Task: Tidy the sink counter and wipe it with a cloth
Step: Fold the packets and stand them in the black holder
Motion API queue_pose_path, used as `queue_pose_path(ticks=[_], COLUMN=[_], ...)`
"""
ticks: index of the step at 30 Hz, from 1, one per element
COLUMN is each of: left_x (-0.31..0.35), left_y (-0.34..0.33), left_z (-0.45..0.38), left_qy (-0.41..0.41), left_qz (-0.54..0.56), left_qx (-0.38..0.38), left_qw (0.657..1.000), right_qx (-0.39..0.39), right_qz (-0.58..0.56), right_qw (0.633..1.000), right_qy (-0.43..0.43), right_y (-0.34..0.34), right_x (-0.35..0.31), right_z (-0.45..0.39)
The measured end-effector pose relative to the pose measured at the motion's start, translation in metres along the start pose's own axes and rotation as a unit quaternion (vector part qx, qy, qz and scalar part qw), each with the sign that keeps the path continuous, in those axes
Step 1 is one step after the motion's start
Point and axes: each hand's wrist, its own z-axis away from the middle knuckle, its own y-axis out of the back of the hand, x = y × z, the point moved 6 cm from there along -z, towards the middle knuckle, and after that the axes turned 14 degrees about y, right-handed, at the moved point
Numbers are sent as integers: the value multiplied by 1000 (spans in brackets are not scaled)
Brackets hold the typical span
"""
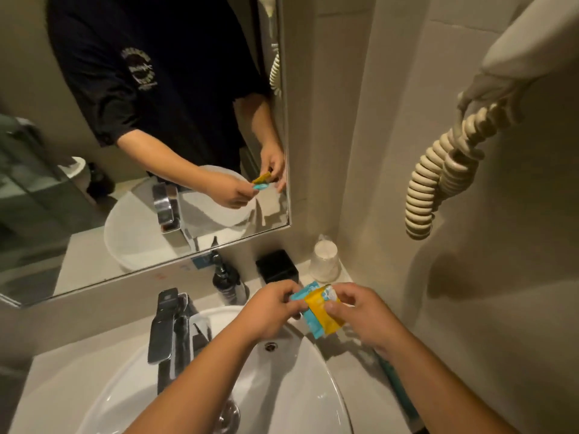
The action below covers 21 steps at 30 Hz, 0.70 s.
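Observation:
Both hands hold small packets above the right rim of the white basin (pixel 313 368). My left hand (pixel 269 311) pinches a blue packet (pixel 308 321) at its left end. My right hand (pixel 360 314) grips a yellow packet (pixel 324 311) that overlaps the blue one. On the counter (pixel 78 364) behind them stand a black box (pixel 277 266), a wrapped stack of cups (pixel 324 260) and a dark pump bottle (pixel 225 281). A teal strip-like object (pixel 396 383) lies on the counter under my right forearm. No cloth is in view.
A chrome tap (pixel 166 330) rises at the basin's left. The mirror (pixel 141 136) hangs above the counter and reflects a person in a dark shirt. A wall dryer with a coiled beige cord (pixel 438 173) hangs on the right wall, close above the counter corner.

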Motion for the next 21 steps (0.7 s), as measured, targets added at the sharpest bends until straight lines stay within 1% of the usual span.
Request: queue_pose_path(ticks=[3, 7, 9, 11, 13, 17, 21], left_x=[-10, -25, -32, -36, -39, -41, -43], left_y=[15, 18, 17, 19, 25, 37, 49], left_z=[11, 19, 15, 7, -4, -35, -62], left_qy=[3, 30, 45, 62, 79, 111, 125], left_qz=[101, 246, 289, 306, 305, 317, 263], left_qx=[21, 70, 103, 146, 189, 233, 278], left_qw=[995, 966, 951, 939, 930, 913, 915], right_qx=[-47, -27, -34, -41, -29, -8, -2], right_qz=[-27, -48, -54, -53, -37, 19, 111], right_qw=[998, 998, 998, 998, 999, 1000, 994], right_qy=[-21, -18, -12, -11, -15, -20, -7], right_y=[-19, -36, -45, -54, -59, -64, -62], right_x=[-3, -7, -6, -4, 0, 11, 22], right_z=[-17, -31, -38, -49, -65, -105, -139])
